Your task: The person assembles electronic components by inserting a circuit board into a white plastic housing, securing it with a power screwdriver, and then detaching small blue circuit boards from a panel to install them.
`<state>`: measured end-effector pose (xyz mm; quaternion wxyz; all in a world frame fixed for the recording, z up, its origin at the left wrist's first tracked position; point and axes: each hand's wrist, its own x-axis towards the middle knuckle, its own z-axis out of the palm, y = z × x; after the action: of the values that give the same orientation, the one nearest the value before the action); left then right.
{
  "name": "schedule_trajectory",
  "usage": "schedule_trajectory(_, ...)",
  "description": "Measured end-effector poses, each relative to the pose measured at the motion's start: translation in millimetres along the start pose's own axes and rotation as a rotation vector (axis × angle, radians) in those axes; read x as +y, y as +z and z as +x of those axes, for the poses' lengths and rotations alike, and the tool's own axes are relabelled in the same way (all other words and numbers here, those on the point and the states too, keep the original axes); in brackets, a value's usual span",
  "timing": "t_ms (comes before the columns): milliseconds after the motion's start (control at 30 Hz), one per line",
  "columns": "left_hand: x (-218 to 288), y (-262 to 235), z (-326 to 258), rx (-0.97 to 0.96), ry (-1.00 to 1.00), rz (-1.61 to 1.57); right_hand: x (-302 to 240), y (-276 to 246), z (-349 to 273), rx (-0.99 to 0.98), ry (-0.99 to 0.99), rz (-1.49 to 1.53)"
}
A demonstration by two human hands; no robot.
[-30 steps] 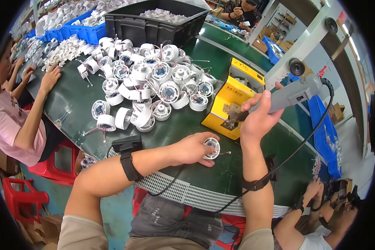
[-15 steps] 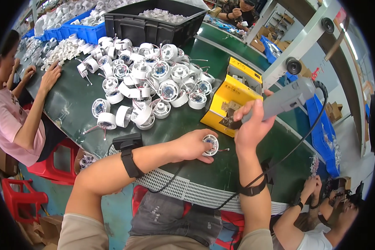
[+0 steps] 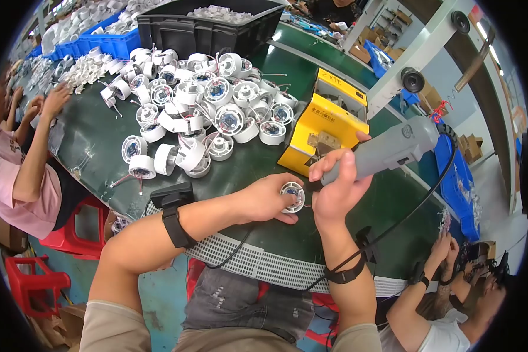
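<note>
Against the green tabletop my left hand point(image 3: 268, 198) steadies a small round white plastic housing point(image 3: 299, 199), fingers around its side and a fingertip over its open face. Blue circuitry and thin wires show inside. My right hand point(image 3: 341, 193) is wrapped around a grey corded electric screwdriver point(image 3: 390, 149), held tilted, its lower end close to the housing's right side. The hand hides most of the tip, so contact cannot be made out. Just beyond it stands a yellow box-shaped device point(image 3: 308, 126) with metal parts at its front, apparently a screw feeder.
A heap of similar white housings point(image 3: 217, 117) with trailing wires lies ahead to the left. Behind it stand a black crate point(image 3: 208, 35) and blue bins point(image 3: 108, 41) of white parts. The screwdriver's black cable point(image 3: 413, 220) crosses the right side. Co-workers sit at left and right.
My right hand has brought the screwdriver left and down, away from the yellow device's front and nearer the housing. My left hand keeps its hold. The whole view has shifted slightly.
</note>
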<state>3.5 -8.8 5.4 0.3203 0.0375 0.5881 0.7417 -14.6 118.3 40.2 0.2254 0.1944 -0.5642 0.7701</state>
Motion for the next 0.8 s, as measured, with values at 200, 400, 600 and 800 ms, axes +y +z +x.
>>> schedule_trajectory(200,0.4,0.2,0.0,0.007,-0.003,0.006,1.1,1.1,-1.3,0.014,0.018,0.020)
schedule_trajectory(400,0.6,0.0,0.0,-0.003,0.008,0.026,1.4,1.1,-1.5,0.017,0.024,0.014)
schedule_trajectory(600,-0.3,-0.4,0.3,-0.001,0.002,0.011,1.6,1.0,-1.9,0.025,0.016,0.021)
schedule_trajectory(800,-0.1,-0.7,1.1,-0.005,0.002,0.021,2.8,0.4,-1.6,0.039,0.018,0.014)
